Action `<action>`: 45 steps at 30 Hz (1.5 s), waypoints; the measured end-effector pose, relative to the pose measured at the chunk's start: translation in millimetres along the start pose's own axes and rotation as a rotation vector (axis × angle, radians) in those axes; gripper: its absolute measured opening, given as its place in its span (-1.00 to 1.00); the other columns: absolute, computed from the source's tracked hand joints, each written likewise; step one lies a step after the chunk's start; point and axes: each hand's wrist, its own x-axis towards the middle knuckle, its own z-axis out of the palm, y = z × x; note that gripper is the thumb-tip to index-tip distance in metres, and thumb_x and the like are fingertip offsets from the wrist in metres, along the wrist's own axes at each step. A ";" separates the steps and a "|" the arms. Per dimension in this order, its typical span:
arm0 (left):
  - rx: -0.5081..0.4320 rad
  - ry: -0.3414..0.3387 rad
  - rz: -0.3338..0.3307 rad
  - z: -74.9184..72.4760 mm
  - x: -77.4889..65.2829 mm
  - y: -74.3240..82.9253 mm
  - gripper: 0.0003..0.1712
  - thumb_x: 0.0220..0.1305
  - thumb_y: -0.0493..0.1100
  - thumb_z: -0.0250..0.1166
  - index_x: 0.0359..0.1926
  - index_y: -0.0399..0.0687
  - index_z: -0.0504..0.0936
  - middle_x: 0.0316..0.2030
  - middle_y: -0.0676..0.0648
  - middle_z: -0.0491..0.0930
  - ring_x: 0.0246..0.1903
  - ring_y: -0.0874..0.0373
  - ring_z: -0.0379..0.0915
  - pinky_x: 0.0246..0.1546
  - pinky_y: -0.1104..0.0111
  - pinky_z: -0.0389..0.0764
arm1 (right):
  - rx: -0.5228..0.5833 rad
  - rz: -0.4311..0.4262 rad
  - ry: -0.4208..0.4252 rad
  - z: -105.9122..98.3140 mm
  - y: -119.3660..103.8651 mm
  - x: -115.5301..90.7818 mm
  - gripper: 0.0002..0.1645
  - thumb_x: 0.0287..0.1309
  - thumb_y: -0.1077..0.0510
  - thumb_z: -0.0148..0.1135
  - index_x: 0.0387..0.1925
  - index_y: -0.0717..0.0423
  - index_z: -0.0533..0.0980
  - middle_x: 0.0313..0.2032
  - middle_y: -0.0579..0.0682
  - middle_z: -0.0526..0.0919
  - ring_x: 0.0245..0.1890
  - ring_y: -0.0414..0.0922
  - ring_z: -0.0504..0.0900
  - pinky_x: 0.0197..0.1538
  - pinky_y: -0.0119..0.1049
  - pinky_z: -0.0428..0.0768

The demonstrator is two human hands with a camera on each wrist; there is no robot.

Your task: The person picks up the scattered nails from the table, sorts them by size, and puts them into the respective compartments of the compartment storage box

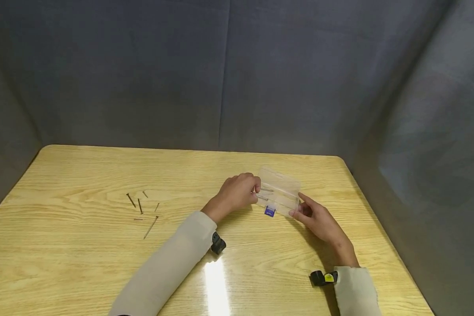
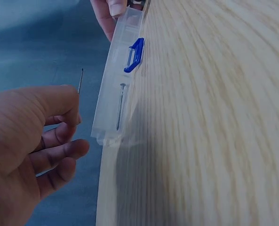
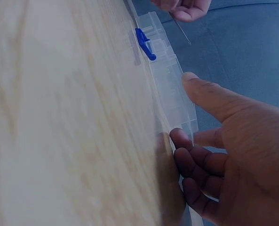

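Observation:
A clear plastic box [image 1: 284, 202] with a blue latch [image 1: 270, 211] sits at the right of the table, its lid [image 1: 278, 179] raised at the back. My left hand [image 1: 238, 192] is at the box's left end, pinching a thin nail [image 2: 81, 81] between thumb and forefinger. Inside the box, a nail [image 2: 121, 106] with a flat head shows through the front wall. My right hand [image 1: 317, 219] holds the box's right end, thumb at the front and fingers around the corner.
Several loose nails lie on the left half of the wooden table [image 1: 83, 263], among them a long one [image 1: 151, 227] and two dark ones, one here [image 1: 131, 200]. Grey cloth [image 1: 162, 79] hangs behind the table and along its sides.

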 end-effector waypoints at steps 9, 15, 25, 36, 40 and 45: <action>0.011 0.025 -0.015 1.3 8.3 4.1 -0.86 0.21 -0.31 0.30 -0.23 0.02 0.64 -0.32 0.07 0.51 -0.34 0.16 0.43 -0.37 0.28 0.49 | -0.009 -0.001 0.014 1.6 -1.2 2.0 -0.03 0.39 -0.12 0.29 0.55 0.32 0.13 -0.15 0.02 0.56 -0.19 -0.05 0.48 -0.11 -0.20 0.45; 0.033 0.051 -0.011 1.6 12.5 -0.2 -0.86 0.23 -0.31 0.30 -0.23 0.02 0.63 -0.32 0.06 0.50 -0.36 0.17 0.43 -0.37 0.29 0.50 | 0.002 -0.018 0.005 3.1 -1.8 3.2 -0.05 0.40 -0.09 0.30 0.55 0.32 0.13 -0.14 0.02 0.57 -0.19 -0.05 0.49 -0.09 -0.20 0.46; 0.076 0.069 0.032 1.9 16.8 -4.9 -0.88 0.30 -0.24 0.31 -0.16 0.01 0.68 -0.26 0.05 0.53 -0.40 0.17 0.42 -0.42 0.29 0.50 | 0.021 -0.016 0.005 5.5 -3.7 7.0 -0.04 0.39 -0.10 0.31 0.55 0.31 0.13 -0.16 0.01 0.57 -0.20 -0.06 0.49 -0.11 -0.22 0.46; 0.051 0.083 0.001 -5.1 -0.7 -10.9 -0.95 0.36 -0.17 0.27 -0.24 0.07 0.66 -0.34 0.10 0.50 -0.44 0.19 0.39 -0.49 0.33 0.42 | -0.014 -0.007 -0.002 2.1 -0.5 8.1 -0.01 0.39 -0.15 0.28 0.56 0.29 0.11 -0.15 -0.01 0.54 -0.19 -0.06 0.46 -0.09 -0.16 0.43; 0.071 0.080 0.001 -8.4 -11.9 -15.4 -0.94 0.36 -0.17 0.27 -0.28 0.10 0.64 -0.37 0.13 0.48 -0.47 0.22 0.38 -0.52 0.36 0.40 | -0.038 -0.001 0.000 -0.8 -0.8 8.9 0.00 0.39 -0.18 0.27 0.56 0.29 0.11 -0.16 0.00 0.53 -0.18 -0.06 0.45 -0.08 -0.13 0.40; 0.093 0.085 -0.009 -13.5 -31.5 -22.3 -0.94 0.36 -0.17 0.29 -0.28 0.10 0.64 -0.36 0.14 0.51 -0.52 0.24 0.37 -0.55 0.37 0.39 | -0.037 -0.003 -0.007 -0.6 1.0 7.0 0.00 0.39 -0.17 0.27 0.56 0.31 0.11 -0.17 0.00 0.52 -0.19 -0.06 0.44 -0.11 -0.16 0.40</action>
